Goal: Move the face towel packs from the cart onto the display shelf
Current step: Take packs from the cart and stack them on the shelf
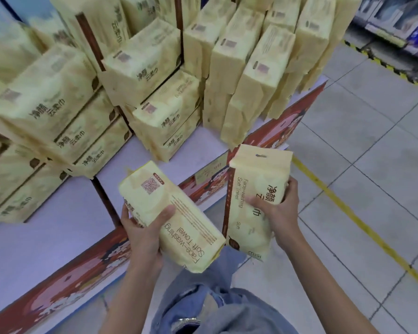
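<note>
My left hand (143,235) grips a pale yellow face towel pack (179,225) that lies tilted, its QR-code end pointing toward the shelf. Held upright in my right hand (279,213) is a second face towel pack (253,189), with its hang-hole tab on top. Both packs hover just in front of the display shelf (58,213), a low white platform with a red printed front edge. No cart appears in this view.
Many identical yellow packs (53,92) are stacked on the shelf at left and centre, and a row stands upright at the right end (256,75). Bare white shelf surface lies near the front. Grey floor tiles with a yellow line (362,225) are at right.
</note>
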The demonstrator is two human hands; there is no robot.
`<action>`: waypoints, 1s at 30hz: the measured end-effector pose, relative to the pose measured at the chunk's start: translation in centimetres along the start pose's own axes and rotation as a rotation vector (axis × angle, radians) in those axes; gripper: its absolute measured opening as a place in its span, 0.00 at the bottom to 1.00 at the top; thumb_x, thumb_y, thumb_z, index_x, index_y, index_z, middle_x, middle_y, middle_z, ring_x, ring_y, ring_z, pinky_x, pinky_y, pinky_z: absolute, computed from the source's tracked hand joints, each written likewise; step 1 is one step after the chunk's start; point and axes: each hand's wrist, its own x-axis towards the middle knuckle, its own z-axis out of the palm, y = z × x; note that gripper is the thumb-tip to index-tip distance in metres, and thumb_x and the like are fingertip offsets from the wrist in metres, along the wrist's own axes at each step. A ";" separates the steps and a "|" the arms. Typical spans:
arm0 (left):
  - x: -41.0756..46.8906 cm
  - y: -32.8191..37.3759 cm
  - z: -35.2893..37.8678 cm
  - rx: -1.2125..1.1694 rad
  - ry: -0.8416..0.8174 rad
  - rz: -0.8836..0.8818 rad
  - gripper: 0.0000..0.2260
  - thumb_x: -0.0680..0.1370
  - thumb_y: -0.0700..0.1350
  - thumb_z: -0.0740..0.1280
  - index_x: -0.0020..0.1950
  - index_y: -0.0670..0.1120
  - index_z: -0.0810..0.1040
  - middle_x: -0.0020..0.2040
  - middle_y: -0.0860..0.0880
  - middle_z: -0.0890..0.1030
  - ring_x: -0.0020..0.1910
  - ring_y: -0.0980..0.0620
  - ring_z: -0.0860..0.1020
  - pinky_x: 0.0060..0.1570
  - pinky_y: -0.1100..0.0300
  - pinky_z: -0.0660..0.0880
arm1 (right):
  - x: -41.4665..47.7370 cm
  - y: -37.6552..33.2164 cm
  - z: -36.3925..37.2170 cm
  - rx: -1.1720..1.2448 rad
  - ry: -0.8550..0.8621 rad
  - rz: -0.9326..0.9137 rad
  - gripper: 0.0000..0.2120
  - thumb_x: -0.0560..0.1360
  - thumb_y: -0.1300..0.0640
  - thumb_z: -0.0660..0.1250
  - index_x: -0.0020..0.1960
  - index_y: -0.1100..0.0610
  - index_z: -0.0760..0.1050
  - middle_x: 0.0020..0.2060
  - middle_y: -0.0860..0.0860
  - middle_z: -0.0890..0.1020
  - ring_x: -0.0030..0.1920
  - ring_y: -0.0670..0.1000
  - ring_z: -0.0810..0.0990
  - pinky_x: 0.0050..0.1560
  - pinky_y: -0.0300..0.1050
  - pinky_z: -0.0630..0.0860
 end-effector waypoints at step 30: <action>8.0 5.0 9.3 -0.595 0.643 0.063 0.46 0.60 0.40 0.79 0.72 0.54 0.59 0.62 0.50 0.77 0.53 0.48 0.79 0.47 0.48 0.79 | 16.5 -24.1 25.5 -1.403 -1.167 -1.609 0.52 0.54 0.41 0.80 0.70 0.54 0.58 0.57 0.54 0.72 0.58 0.56 0.71 0.47 0.47 0.64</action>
